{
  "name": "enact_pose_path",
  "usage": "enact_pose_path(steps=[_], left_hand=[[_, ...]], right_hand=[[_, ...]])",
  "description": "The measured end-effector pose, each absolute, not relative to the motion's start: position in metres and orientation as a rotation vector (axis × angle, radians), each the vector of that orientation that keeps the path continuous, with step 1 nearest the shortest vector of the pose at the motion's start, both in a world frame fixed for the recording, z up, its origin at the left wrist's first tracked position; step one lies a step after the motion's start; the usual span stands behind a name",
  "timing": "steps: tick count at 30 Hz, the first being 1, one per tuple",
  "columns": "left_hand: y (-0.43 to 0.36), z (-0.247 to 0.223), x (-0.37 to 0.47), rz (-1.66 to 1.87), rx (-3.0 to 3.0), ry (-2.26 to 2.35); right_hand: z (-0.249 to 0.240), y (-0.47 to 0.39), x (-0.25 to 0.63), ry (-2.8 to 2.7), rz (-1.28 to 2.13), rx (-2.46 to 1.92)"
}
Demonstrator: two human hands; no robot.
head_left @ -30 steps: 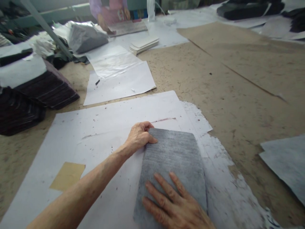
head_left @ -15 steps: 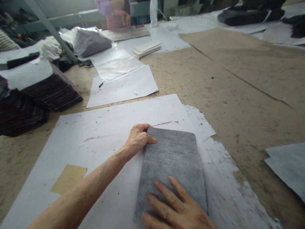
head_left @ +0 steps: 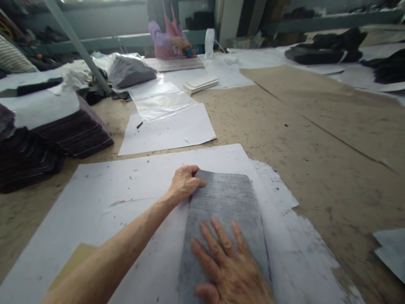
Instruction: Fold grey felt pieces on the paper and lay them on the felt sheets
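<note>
A grey fabric panel [head_left: 226,194] lies on a large white paper sheet [head_left: 126,185] in front of me. My left hand [head_left: 186,182] grips the panel's far left corner, with the thumb on top and the other fingers partly hidden at its edge. Spread flat, my right hand [head_left: 229,266] rests on the nearer part of the panel, fingers apart. My left forearm partly covers a tan piece of paper [head_left: 74,261] at the lower left.
Stacks of dark fabric [head_left: 72,131] stand at the left beside a slanted metal pole [head_left: 79,46]. Smaller white sheets [head_left: 171,133] and a white pad [head_left: 201,83] lie beyond. A person in a pink apron [head_left: 171,29] is across the table. Black fabric [head_left: 325,48] lies far right.
The view has tilted up, showing more of the far side. My right hand has moved slightly up the panel with its fingers spread. My left hand still grips the corner.
</note>
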State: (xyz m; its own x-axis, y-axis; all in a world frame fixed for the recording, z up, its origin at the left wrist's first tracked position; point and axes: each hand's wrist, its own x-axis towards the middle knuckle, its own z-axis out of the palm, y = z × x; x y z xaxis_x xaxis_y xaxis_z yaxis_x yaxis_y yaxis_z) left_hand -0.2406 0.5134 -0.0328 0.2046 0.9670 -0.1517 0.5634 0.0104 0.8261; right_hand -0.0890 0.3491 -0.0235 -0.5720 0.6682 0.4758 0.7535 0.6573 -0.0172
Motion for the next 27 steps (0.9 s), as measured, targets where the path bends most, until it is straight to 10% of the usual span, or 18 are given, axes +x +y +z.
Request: enact_pose_path(steps=[27], left_hand=[[0.499,-0.035,-0.236,0.685,1.785,1.636]], right_hand=[[-0.041,0.292,-0.094,-2.437,-0.294,-1.154]])
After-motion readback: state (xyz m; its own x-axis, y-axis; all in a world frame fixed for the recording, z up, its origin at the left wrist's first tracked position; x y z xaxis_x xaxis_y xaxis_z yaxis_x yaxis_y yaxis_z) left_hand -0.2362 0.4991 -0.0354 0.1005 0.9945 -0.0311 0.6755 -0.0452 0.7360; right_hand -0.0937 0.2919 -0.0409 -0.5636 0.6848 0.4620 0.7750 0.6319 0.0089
